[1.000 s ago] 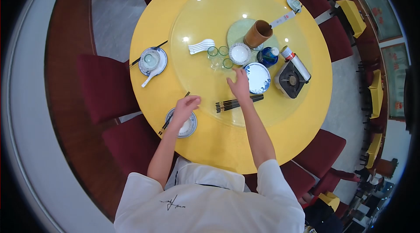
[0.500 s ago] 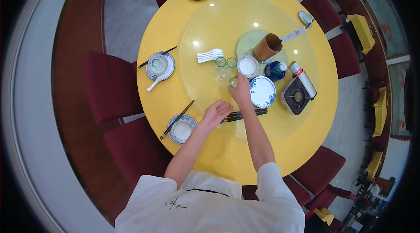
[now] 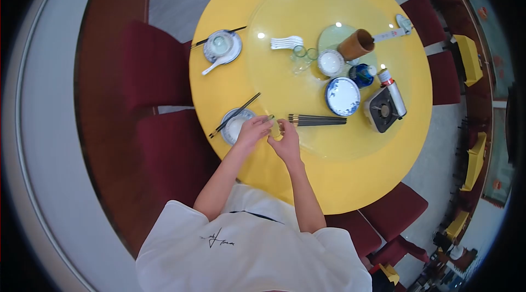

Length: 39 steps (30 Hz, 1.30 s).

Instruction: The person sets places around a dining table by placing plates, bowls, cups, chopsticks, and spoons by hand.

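Near the front left edge of the round yellow table (image 3: 350, 190), my two hands are close together around a small clear glass (image 3: 276, 131). My left hand (image 3: 255, 130) is at the glass's left side, beside a white bowl (image 3: 235, 129) on a blue-patterned plate. Curved fingers of my right hand (image 3: 286, 139) are on its right side. Black chopsticks (image 3: 236, 115) lie across the plate, left of my left hand. A bundle of dark chopsticks (image 3: 318, 120) lies just right of my right hand. Exactly how each hand touches the glass is hard to make out.
On the glass turntable are white spoons (image 3: 286, 43), more glasses (image 3: 312, 54), stacked bowls (image 3: 331, 63), plates (image 3: 343, 96), a blue kettle (image 3: 361, 75), a brown cylinder (image 3: 356, 45) and a portable stove (image 3: 384, 110). Red chairs (image 3: 175, 144) surround the table.
My right hand has moved from the turntable's glasses toward the near left edge with a glass. My left hand has moved beside it. The view has shifted, with the table farther right and up.
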Available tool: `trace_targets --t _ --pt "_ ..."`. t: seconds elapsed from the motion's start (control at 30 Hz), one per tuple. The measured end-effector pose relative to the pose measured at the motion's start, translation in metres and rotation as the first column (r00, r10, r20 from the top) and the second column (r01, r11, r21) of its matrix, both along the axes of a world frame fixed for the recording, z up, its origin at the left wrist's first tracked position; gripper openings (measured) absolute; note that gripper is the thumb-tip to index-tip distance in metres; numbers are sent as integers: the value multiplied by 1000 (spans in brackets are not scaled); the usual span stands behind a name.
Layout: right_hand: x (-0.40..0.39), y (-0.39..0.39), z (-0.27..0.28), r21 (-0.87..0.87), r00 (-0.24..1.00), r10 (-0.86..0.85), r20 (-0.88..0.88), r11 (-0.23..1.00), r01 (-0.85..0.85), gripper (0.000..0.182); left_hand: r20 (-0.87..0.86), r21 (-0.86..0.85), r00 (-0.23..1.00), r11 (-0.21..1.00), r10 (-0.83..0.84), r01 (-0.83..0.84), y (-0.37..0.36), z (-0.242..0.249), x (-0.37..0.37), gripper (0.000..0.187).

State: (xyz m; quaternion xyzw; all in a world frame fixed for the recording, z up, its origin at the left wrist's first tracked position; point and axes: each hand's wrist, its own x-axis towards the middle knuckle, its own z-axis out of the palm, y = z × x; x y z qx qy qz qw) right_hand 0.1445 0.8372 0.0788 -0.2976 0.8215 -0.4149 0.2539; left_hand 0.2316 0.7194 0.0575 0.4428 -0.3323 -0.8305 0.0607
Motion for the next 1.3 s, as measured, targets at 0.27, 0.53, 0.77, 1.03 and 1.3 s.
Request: trace_targets --t 0.27,0.53,0.77,1.03,1.3 --pt "78 -52 -19 -54 963 229 -140 970 -238 56 133 -550 990 834 48 34 -20 -4 98 55" --pt "88 -60 -54 -22 959 186 -213 981 -195 51 211 -765 975 634 73 118 -14 -25 99 51" --pt "90 -63 -70 28 962 173 -210 985 -171 50 219 -775 974 618 61 135 -8 -42 99 45" --pt "95 -61 -69 40 959 154 -237 988 -149 50 166 -756 985 648 57 90 -7 -58 104 45" --pt "93 -59 -73 48 964 170 -205 985 -164 53 220 -787 975 595 25 162 -10 -59 104 46"
